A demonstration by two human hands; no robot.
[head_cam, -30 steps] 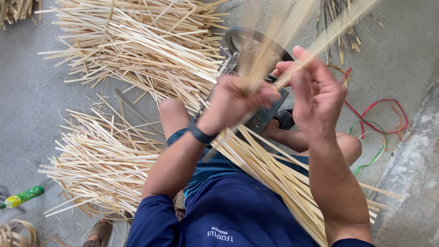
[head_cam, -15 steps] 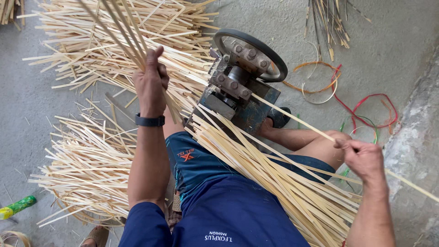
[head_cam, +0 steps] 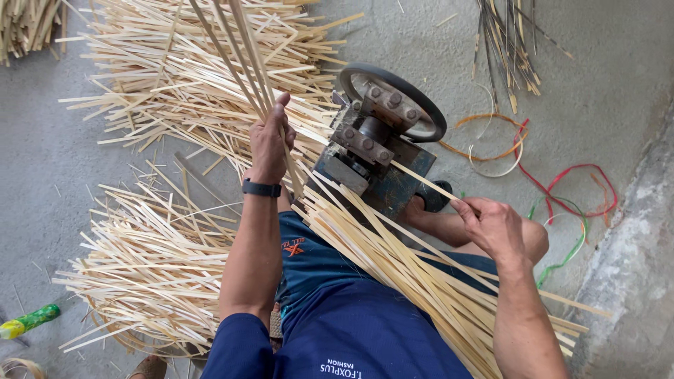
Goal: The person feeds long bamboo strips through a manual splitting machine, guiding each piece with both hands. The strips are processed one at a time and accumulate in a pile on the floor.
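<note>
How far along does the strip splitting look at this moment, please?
Done: heaps of split strips lie on the floor. In hand: the left hand lifts several strips, while the right hand holds one strip at the machine. Left: a bundle across the lap.

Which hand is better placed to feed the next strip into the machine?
Probably the right hand: it pinches a thin pale bamboo strip running to the blue-grey metal splitting machine. The left hand grips a raised bundle of bamboo strips beside it.

Bamboo strips (head_cam: 239,63) in left hand (head_cam: 270,140)
</note>
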